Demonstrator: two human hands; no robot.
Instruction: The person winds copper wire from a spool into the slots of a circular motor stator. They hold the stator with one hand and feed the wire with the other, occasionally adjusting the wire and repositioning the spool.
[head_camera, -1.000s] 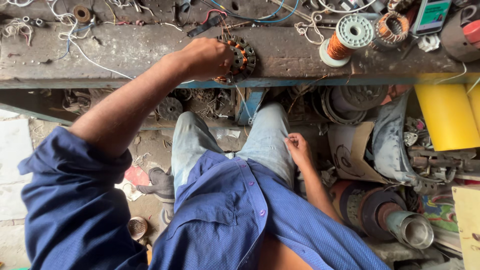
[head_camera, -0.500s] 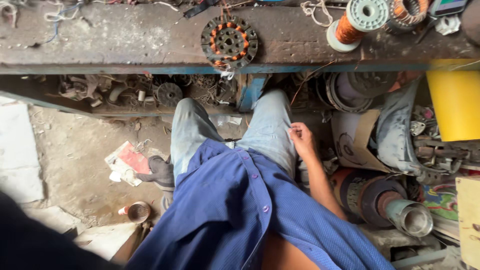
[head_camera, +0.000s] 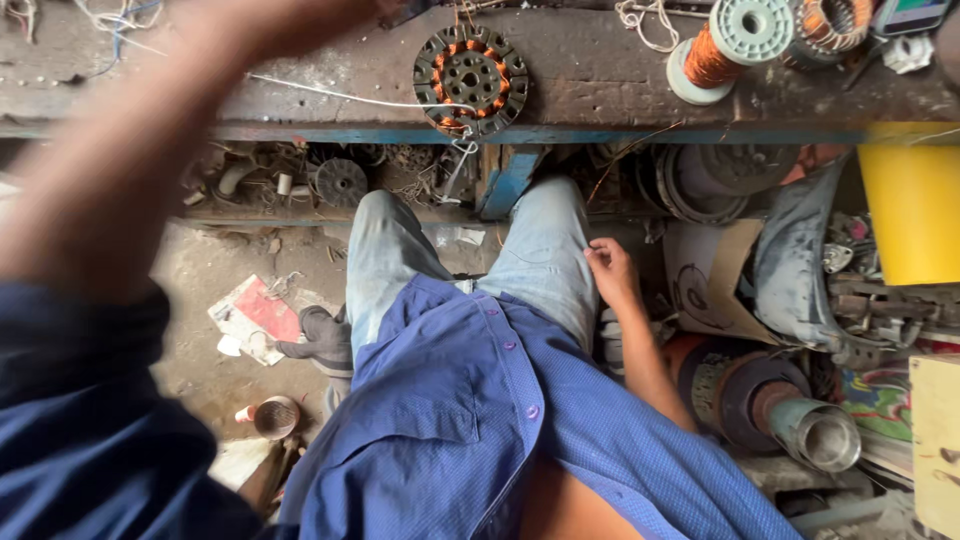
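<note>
Now the wound stator (head_camera: 470, 77) sits alone on the workbench (head_camera: 600, 75), coils in place, well beyond the fingers. Right hand (head_camera: 612, 275) rests loosely curled on the thigh; the left forearm (head_camera: 130, 170) sweeps up (blurred, its hand out of frame), so no work is underway.

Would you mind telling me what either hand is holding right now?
Right hand holds nothing; it rests on the thigh. Left hand is out of view above the bench.

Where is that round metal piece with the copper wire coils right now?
In the head view, the round coil-wound stator lies flat on the worn wooden bench, near its front edge, above the person's knees. The orange wire spool stands to its right.
</note>
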